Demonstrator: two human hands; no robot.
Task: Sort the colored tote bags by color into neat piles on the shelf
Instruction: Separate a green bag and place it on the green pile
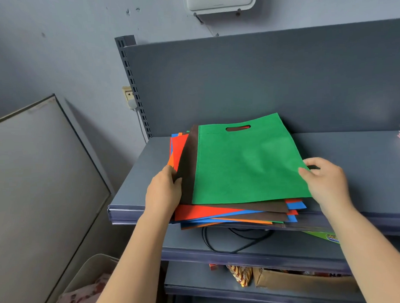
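Tote bags (237, 209) lie in one mixed, fanned-out stack on the top grey shelf (358, 155), their front edges hanging slightly over its lip. From the head camera, a green bag (247, 163) with a cut-out handle slot is uppermost; below it shows a dark brown bag (190, 163), then red, blue and orange layers peeking out at the left and front.

The person's left hand (164, 193) grips the stack's left edge, thumb over the brown bag and fingers tucked under. The right hand (324, 178) pinches the green bag's right edge between thumb and fingers.

On the shelf below, a black cable (231, 241) loops. Lower still sit a cardboard box (301, 281) and a snack packet (240, 275). A white bin (92, 270) stands at lower left.
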